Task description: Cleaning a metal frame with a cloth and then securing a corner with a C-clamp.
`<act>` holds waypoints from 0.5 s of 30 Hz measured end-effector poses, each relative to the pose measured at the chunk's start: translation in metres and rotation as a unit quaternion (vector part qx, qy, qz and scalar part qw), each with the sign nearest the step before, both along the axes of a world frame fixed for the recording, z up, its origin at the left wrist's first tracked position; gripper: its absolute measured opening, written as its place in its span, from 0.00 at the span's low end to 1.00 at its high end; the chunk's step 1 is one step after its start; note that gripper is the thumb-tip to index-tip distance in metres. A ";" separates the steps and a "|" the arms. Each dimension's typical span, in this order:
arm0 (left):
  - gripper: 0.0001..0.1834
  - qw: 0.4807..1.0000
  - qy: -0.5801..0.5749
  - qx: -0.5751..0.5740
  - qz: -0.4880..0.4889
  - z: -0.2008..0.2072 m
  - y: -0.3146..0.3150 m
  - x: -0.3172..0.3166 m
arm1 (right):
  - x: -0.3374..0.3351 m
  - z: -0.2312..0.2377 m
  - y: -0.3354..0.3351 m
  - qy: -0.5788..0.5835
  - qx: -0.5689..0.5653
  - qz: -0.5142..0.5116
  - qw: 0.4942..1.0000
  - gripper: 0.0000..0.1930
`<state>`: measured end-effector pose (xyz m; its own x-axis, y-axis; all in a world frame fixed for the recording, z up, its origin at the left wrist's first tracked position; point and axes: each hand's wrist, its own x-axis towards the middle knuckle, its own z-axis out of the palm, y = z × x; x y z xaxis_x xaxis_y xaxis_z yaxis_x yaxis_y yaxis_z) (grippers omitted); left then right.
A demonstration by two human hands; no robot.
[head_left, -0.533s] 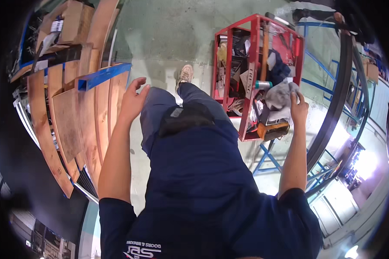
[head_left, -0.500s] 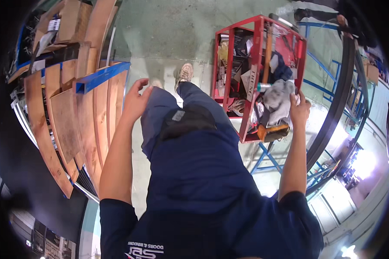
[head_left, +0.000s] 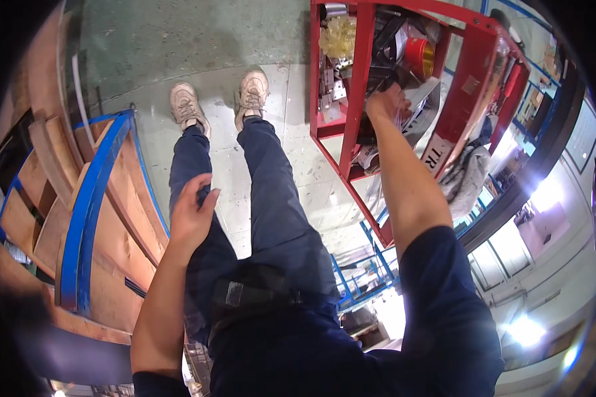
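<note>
Red-painted steel makes up the tool cart [head_left: 361, 79] in the upper right of the frame, a shelved rack whose uprights and rails run from the top edge down toward the middle right, so its long axis slants from upper left to lower right. Its shelves are crowded: a yellowish crumpled bundle [head_left: 338, 36] sits near the top, a red can with a gold inside [head_left: 418, 58] lies on its side with the mouth facing right, and a grey cloth [head_left: 467, 178] hangs off the lower right end.

One right hand [head_left: 385, 102] reaches into the cart just behind the middle upright, knuckles up, fingers curled down among the clutter; what they close on, if anything, cannot be told. One left hand [head_left: 193, 213] hangs at centre left against the thigh of the dark blue trousers [head_left: 271, 198], fingers loosely spread and holding nothing.

Two beige shoes [head_left: 218, 99] stand side by side on the grey concrete floor [head_left: 179, 40], toes toward the top. Wooden boards [head_left: 119, 218] with a blue rail [head_left: 89, 218] curve down the left side.
</note>
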<state>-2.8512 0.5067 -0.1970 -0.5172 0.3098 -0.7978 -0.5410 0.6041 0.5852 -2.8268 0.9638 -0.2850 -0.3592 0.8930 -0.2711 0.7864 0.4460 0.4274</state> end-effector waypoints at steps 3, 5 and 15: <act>0.19 0.998 -0.029 -0.041 -0.026 -0.001 -0.027 -0.003 | 0.004 -0.040 0.025 -0.044 0.002 -0.038 0.998 0.28; 0.18 0.997 -0.065 -0.040 -0.015 -0.007 -0.030 -0.001 | 0.022 -0.053 0.058 -0.032 0.011 -0.007 0.999 0.32; 0.19 0.991 -0.120 -0.046 0.031 0.005 -0.035 -0.023 | 0.018 -0.020 0.026 0.014 0.035 -0.005 0.999 0.38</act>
<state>-2.8740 0.4714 -0.1923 -0.3243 0.2038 -0.9237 -0.6961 0.6098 0.3789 -2.8089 0.9900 -0.3053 -0.3574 0.9128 -0.1975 0.8029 0.4083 0.4344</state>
